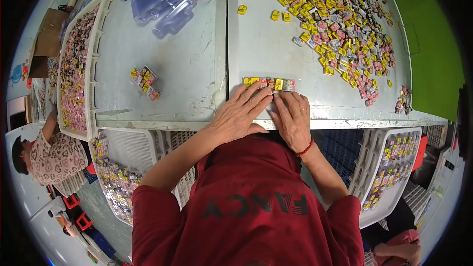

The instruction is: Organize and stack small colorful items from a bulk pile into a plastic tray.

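At the near edge of the table lies a clear plastic strip (291, 76) holding a row of small packs (279, 83) in yellow, pink, brown and grey. My left hand (240, 111) rests over its left part, fingers stretched out and lying on the packs, thumb apart near the table edge. Against the right part of the row my right hand (293, 118) sets its extended fingertips; a red bracelet circles that wrist. The two hands nearly meet at the middle of the row. What lies beneath the fingertips is hidden.
Loose small packs (340, 34) are heaped at the right back. Clear plastic trays (160, 5) lie at the back left, above a small filled cluster (146, 83). White crates (91, 74) stand left; filled trays (391, 167) are below right. Another person (54, 157) works at left.
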`<state>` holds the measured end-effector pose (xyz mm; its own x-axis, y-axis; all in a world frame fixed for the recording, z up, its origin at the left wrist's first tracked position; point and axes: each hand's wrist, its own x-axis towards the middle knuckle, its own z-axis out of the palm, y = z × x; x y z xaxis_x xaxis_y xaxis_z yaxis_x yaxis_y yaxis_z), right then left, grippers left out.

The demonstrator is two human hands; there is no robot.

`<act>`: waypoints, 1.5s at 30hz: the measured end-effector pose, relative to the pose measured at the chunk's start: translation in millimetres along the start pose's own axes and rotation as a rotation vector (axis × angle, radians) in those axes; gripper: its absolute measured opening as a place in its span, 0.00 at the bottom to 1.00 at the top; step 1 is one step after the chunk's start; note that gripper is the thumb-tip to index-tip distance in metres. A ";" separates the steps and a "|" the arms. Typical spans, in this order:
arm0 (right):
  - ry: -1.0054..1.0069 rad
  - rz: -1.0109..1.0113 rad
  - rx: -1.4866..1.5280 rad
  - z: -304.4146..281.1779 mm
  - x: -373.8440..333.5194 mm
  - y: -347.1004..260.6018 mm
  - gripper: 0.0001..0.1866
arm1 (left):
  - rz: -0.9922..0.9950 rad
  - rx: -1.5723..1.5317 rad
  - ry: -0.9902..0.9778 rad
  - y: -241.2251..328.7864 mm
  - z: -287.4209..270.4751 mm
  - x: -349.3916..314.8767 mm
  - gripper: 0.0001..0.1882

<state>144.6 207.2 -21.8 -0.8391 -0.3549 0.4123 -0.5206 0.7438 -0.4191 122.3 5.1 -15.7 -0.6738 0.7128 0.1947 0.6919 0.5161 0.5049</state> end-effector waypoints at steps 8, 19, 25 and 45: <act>-0.176 0.116 -0.127 -9.4 11.1 -2.0 0.32 | -0.064 0.050 0.006 -6.6 1.4 16.5 0.44; -0.218 0.086 -0.216 -4.7 5.4 5.6 0.38 | -0.072 0.137 -0.013 -10.7 9.9 18.1 0.42; -0.209 0.090 -0.140 -3.0 4.5 5.8 0.37 | -0.093 0.134 -0.028 -10.6 7.1 17.6 0.42; -0.154 0.146 0.013 -4.0 4.3 10.1 0.50 | 0.081 0.124 0.029 -15.2 17.6 41.2 0.39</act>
<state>136.4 215.5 -21.0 -0.9195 -0.3268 0.2183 -0.3927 0.7868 -0.4762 88.5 34.9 -30.2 -0.6207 0.7412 0.2556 0.7696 0.5137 0.3793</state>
